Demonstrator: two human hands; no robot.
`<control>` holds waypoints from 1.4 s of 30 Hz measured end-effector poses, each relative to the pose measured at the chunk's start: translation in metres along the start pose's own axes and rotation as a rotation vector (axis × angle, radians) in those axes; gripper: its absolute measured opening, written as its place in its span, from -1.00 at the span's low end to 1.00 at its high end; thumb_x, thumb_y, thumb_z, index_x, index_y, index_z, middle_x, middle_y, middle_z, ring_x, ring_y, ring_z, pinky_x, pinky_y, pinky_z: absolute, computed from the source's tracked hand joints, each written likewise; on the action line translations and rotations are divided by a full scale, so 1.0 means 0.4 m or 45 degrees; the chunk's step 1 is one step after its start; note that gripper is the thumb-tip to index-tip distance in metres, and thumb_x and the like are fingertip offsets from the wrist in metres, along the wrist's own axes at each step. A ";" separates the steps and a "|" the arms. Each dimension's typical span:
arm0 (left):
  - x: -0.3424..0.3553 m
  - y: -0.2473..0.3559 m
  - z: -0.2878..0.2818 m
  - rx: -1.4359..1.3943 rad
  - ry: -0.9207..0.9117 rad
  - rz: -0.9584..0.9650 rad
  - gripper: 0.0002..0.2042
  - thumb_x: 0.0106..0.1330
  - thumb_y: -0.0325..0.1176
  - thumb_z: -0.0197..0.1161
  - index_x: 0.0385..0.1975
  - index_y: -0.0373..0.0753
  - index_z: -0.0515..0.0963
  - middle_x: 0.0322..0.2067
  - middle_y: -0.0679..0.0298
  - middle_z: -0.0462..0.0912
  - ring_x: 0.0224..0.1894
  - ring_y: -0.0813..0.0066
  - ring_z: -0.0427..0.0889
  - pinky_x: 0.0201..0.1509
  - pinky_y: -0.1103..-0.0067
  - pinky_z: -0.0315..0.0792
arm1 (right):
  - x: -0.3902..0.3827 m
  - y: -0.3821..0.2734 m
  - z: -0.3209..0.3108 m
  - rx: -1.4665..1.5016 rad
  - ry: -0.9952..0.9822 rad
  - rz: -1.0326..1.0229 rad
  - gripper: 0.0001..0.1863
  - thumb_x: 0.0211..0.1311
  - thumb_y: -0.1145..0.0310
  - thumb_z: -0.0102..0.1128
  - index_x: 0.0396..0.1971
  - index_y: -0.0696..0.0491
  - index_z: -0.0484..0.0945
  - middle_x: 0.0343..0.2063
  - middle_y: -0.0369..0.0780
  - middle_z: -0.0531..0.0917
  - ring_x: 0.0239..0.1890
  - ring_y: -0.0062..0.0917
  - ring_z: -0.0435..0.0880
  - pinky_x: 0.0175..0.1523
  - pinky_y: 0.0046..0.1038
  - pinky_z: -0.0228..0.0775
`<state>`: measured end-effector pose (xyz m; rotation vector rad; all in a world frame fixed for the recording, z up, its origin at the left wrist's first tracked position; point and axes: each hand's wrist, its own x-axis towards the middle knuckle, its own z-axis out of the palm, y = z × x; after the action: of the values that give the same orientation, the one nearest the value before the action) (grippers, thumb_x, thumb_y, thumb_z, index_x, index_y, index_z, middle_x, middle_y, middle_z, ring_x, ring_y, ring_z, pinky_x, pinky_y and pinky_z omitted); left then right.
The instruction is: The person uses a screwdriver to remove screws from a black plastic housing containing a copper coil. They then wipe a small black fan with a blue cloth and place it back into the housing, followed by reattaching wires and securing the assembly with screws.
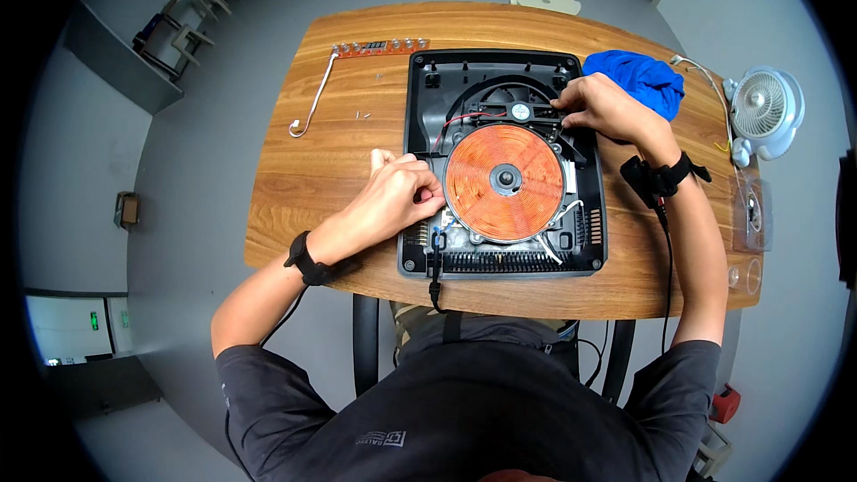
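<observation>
The open black lower housing of an induction cooker point(415, 254) lies on the wooden table in front of me. A round copper coil point(473, 201) sits in its middle, with a black cooling fan point(491, 111) just beyond it. My left hand point(399, 192) is at the coil's left edge, its fingers curled and pinched together. What lies between those fingertips is hidden. My right hand point(607, 107) reaches over the housing's right side, thumb and fingers closed about the right end of the fan's frame. White wires point(549, 248) come out at the coil's near side.
A narrow circuit board point(379, 47) with a white cable point(312, 103) lies at the far left of the wooden table point(295, 187). Small screws point(363, 115) are left of the housing. Blue cloth point(638, 80), a small desk fan point(765, 107) and a clear plastic box point(752, 214) are at the right.
</observation>
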<state>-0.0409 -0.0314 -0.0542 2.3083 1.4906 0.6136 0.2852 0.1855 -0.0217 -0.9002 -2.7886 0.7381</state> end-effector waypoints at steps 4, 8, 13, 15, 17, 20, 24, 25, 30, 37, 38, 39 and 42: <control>0.005 0.001 -0.001 -0.016 -0.029 0.000 -0.86 0.19 -0.39 0.50 -0.50 -0.20 0.64 -0.50 0.33 0.65 -0.33 0.42 0.57 0.06 0.41 0.15 | -0.003 0.005 0.002 -0.013 0.019 -0.020 -0.68 0.04 0.48 0.54 -0.19 0.27 0.72 -0.21 0.00 0.77 -0.15 -0.12 0.76 -0.06 -0.27 0.60; 0.011 0.004 -0.006 -0.016 -0.077 -0.038 -0.86 0.19 -0.39 0.50 -0.50 -0.20 0.64 -0.50 0.33 0.65 -0.33 0.43 0.57 0.07 0.41 0.15 | -0.004 0.005 0.002 -0.020 0.024 -0.016 -0.66 0.04 0.47 0.54 -0.15 0.26 0.73 -0.19 0.00 0.78 -0.14 -0.13 0.76 -0.04 -0.28 0.60; 0.012 0.006 -0.010 0.002 -0.094 -0.042 -0.84 0.19 -0.36 0.51 -0.49 -0.19 0.63 -0.48 0.33 0.67 -0.31 0.42 0.58 0.08 0.41 0.15 | 0.001 0.018 0.003 0.012 -0.004 -0.011 -0.62 0.03 0.45 0.56 -0.11 0.24 0.74 -0.17 0.01 0.78 -0.10 -0.13 0.76 0.02 -0.29 0.61; 0.017 0.009 -0.019 0.003 -0.128 -0.044 -0.84 0.19 -0.34 0.52 -0.47 -0.19 0.65 -0.44 0.32 0.69 -0.28 0.40 0.60 0.09 0.40 0.15 | 0.000 0.029 0.005 0.011 -0.005 -0.034 -0.61 0.06 0.44 0.57 -0.09 0.23 0.74 -0.18 0.00 0.79 -0.13 -0.17 0.78 -0.01 -0.30 0.63; 0.020 0.013 -0.036 0.000 -0.166 -0.018 -0.85 0.20 -0.32 0.52 -0.44 -0.19 0.67 -0.42 0.31 0.69 -0.26 0.39 0.61 0.10 0.40 0.15 | 0.001 0.031 0.006 0.014 0.005 -0.072 -0.60 0.08 0.43 0.57 -0.06 0.23 0.73 -0.19 0.00 0.79 -0.15 -0.20 0.80 -0.04 -0.32 0.65; 0.039 0.021 -0.081 0.006 -0.188 0.023 -0.90 0.24 -0.31 0.48 -0.35 -0.17 0.74 -0.38 0.29 0.74 -0.22 0.38 0.66 0.10 0.38 0.16 | 0.003 0.028 0.007 0.014 0.016 -0.090 -0.62 0.08 0.45 0.56 -0.08 0.23 0.74 -0.23 0.00 0.80 -0.18 -0.21 0.81 -0.04 -0.34 0.65; 0.089 -0.007 -0.149 -0.005 -0.141 -0.002 -0.88 0.25 -0.34 0.46 -0.28 -0.19 0.73 -0.32 0.28 0.72 -0.18 0.34 0.65 0.07 0.38 0.27 | 0.002 0.012 -0.001 0.056 -0.009 -0.016 -0.65 0.06 0.49 0.53 -0.12 0.24 0.74 -0.22 0.00 0.81 -0.12 -0.19 0.82 0.01 -0.32 0.66; 0.108 -0.021 -0.156 -0.010 -0.121 -0.012 -0.86 0.23 -0.35 0.47 -0.28 -0.21 0.73 -0.33 0.26 0.70 -0.17 0.30 0.64 0.07 0.35 0.32 | -0.001 0.010 -0.004 0.049 -0.006 -0.016 -0.65 0.06 0.48 0.53 -0.12 0.23 0.74 -0.22 0.00 0.81 -0.12 -0.19 0.82 0.01 -0.32 0.66; 0.148 -0.042 -0.170 0.122 -0.380 0.038 -0.67 0.15 -0.28 0.57 -0.14 -0.24 0.69 -0.11 0.15 0.62 0.07 0.15 0.57 0.30 0.32 0.41 | -0.003 0.020 0.003 0.031 0.017 -0.077 -0.63 0.08 0.48 0.55 -0.08 0.24 0.74 -0.23 0.00 0.81 -0.16 -0.22 0.83 -0.03 -0.35 0.66; 0.131 -0.039 -0.156 0.145 -0.568 0.031 -0.36 -0.08 0.06 0.70 -0.04 -0.13 0.65 -0.02 0.23 0.44 0.19 0.16 0.37 0.34 0.29 0.23 | -0.006 0.012 -0.002 0.049 0.016 -0.045 -0.64 0.08 0.48 0.54 -0.10 0.25 0.74 -0.22 0.01 0.81 -0.13 -0.20 0.82 -0.02 -0.33 0.66; 0.128 -0.031 -0.154 0.204 -0.580 0.018 -0.35 -0.10 0.08 0.71 -0.04 -0.11 0.65 -0.03 0.24 0.44 0.18 0.17 0.36 0.34 0.28 0.21 | -0.005 0.013 -0.001 0.048 0.014 -0.041 -0.64 0.07 0.48 0.54 -0.10 0.25 0.74 -0.22 0.01 0.81 -0.13 -0.20 0.82 -0.02 -0.33 0.66; 0.122 -0.037 -0.147 0.201 -0.585 0.010 -0.31 -0.16 0.14 0.71 -0.03 -0.08 0.65 -0.03 0.26 0.43 0.17 0.18 0.34 0.30 0.25 0.14 | -0.002 0.018 0.004 0.047 0.010 -0.038 -0.64 0.07 0.47 0.54 -0.10 0.24 0.74 -0.22 0.01 0.81 -0.13 -0.19 0.82 -0.02 -0.33 0.65; 0.103 -0.035 -0.140 0.251 -0.543 0.029 -0.31 -0.18 0.14 0.71 -0.04 -0.07 0.65 -0.03 0.28 0.43 0.16 0.18 0.34 0.29 0.22 0.13 | 0.005 0.021 0.009 0.061 0.008 -0.046 -0.64 0.07 0.47 0.54 -0.10 0.24 0.74 -0.22 0.00 0.80 -0.13 -0.19 0.82 -0.01 -0.33 0.65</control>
<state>-0.0659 0.0140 -0.0059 2.4039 1.3671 -0.0307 0.2872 0.1911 -0.0291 -0.8402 -2.7618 0.7912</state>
